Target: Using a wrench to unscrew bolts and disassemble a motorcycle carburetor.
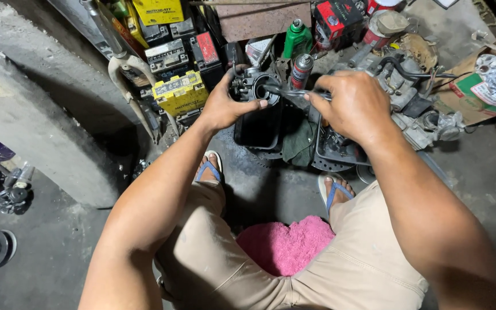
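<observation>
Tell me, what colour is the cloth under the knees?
Pink cloth, seen best in the head view.

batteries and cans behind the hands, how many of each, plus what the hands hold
yellow batteries: 2
green bottle: 1
spray can: 1
metal engine part, held in the left hand: 1
thin metal tool, held in the right hand: 1
total: 6

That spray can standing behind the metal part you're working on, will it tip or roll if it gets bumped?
The spray can is tall and narrow and stands upright, so it probably tips easily. Being round, it would likely roll once down, though the green bottle and clutter beside it may stop it. It looks like metal, so probably stiff, not fragile.
</observation>
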